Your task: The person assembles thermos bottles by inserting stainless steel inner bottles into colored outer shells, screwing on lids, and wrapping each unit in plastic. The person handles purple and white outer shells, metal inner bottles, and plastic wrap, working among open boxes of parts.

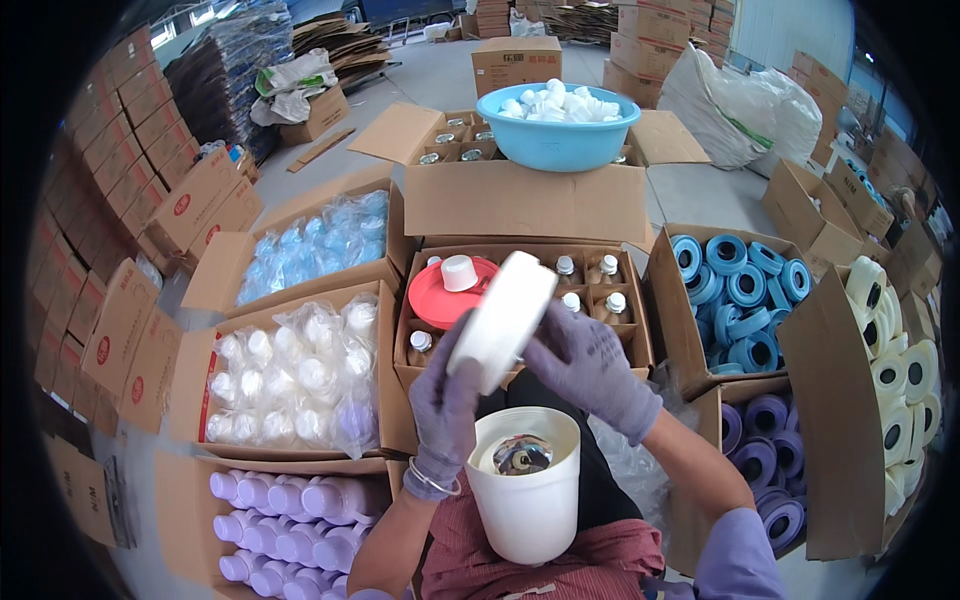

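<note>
My left hand, in a grey-purple glove, grips a thick, round white plastic part, tilted and seen mostly from its edge. My gloved right hand has its bent fingers and thumb against the right side of the same part. Below, a white cylindrical vacuum flask body stands upright in my lap with its top uncovered. A shiny silvery liner shows inside its mouth. Just beyond the held part, a red basin with a white cap rests on a divided carton.
That carton holds several white-topped bottles. Beyond it, a blue basin of white caps sits on another carton. Bagged white parts and purple bottle-shaped parts fill boxes at left. Blue rings, purple rings and cream rings lie at right.
</note>
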### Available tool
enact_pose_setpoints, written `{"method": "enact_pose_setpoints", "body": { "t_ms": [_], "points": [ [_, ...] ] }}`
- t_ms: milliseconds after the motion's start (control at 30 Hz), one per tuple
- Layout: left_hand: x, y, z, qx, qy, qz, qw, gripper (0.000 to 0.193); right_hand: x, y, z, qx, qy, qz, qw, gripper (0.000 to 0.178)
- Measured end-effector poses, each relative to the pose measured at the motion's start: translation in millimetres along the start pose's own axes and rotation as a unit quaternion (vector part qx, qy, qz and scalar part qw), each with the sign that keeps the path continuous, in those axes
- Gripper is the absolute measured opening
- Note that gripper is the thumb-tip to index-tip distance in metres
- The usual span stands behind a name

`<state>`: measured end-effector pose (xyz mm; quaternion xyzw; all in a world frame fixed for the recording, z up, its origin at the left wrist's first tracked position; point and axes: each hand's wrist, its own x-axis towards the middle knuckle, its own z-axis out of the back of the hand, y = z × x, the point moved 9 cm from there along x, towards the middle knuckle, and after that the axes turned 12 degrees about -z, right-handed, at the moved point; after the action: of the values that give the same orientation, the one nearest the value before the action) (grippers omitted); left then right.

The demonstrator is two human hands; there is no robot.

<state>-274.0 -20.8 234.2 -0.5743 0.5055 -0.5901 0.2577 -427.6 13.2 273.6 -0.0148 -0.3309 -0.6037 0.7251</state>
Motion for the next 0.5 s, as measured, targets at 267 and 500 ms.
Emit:
{"method": "enact_pose_setpoints", "body": {
  "t_ms": [267,500],
  "points": [
    [-2,-18,-5,0.070,0.062,-0.119,0.988,0.083,14,10,-12,0.407,0.053,-0.161,0.898,0.056],
    [-8,-35,-20,0.171,0.306,-0.305,0.886,0.079,-25,-26,-47,0.427,0.320,-0.301,0.791,0.034]
  ]
}}
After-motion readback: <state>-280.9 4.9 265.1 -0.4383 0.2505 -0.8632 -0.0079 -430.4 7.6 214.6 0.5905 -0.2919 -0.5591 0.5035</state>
